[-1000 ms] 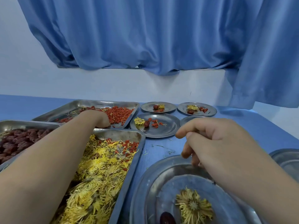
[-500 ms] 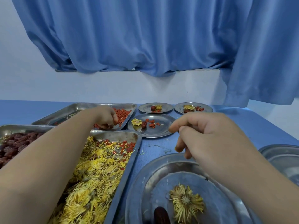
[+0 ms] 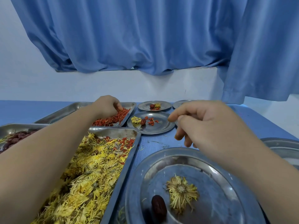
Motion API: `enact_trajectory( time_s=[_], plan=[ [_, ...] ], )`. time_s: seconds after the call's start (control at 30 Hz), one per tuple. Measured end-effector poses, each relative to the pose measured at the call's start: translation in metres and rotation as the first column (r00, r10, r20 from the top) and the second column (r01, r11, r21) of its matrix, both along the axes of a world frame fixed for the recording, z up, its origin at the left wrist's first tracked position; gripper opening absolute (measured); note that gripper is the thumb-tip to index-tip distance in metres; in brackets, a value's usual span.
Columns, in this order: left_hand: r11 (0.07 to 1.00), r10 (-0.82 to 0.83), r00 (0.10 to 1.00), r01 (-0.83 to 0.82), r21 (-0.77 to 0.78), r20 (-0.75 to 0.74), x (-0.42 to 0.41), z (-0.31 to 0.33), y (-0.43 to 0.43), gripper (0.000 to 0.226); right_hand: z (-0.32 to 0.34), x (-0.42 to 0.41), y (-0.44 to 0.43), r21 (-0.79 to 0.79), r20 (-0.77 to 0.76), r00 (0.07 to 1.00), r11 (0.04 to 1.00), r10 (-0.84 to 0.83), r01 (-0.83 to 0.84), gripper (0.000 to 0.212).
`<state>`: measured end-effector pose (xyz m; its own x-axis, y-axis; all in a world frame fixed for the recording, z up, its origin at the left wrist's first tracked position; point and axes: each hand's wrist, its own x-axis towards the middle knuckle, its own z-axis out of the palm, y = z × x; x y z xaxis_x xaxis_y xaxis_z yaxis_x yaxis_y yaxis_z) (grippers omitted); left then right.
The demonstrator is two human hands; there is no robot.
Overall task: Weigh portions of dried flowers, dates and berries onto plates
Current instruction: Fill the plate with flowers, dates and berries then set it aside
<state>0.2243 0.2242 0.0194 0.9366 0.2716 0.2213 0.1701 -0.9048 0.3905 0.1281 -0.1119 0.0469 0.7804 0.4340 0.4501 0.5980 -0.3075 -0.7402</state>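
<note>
My left hand (image 3: 107, 105) reaches into the far tray (image 3: 69, 110), fingertips bunched down in the red berries (image 3: 113, 119) and pinching some. My right hand (image 3: 208, 126) hovers over the blue table (image 3: 155, 141), between the near plate (image 3: 218, 191) and the middle plate (image 3: 160, 127); thumb and forefinger tips press together, the other fingers loosely curled; whether anything sits in that pinch I cannot tell. The near plate holds one dried flower (image 3: 182, 191) and one date (image 3: 158, 207), just beside each other; the middle plate carries a flower, a date and scattered berries; the far plate (image 3: 144, 105) behind it has the same three sorts close together. The flower tray (image 3: 113, 133) lies under my left forearm, heaped with yellow flowers (image 3: 90, 167), a few berries strewn at its far end; the date tray (image 3: 19, 127) sits at the left edge, dates (image 3: 16, 138) in it.
</note>
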Motion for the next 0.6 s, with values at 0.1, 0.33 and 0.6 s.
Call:
enact_trajectory(
  time_s=[0.1,0.33,0.6],
  plan=[
    [0.996,-0.080,0.997,0.081,-0.049,0.023,-0.015,0.012,-0.011,0.022,0.008,0.001,-0.007,0.031,0.010,1.000,0.999,-0.019,0.018,0.033],
    [0.928,-0.315,0.944,0.328,-0.176,0.096,-0.077,0.043,-0.075,0.022,0.039,-0.017,-0.030,0.117,-0.002,1.000,0.993,-0.031,0.031,0.031],
    [0.808,-0.544,0.839,0.523,-0.269,-0.002,-0.139,0.041,-0.159,0.020,0.034,-0.061,-0.070,0.100,0.126,0.990,0.994,-0.058,0.045,0.029]
  ],
)
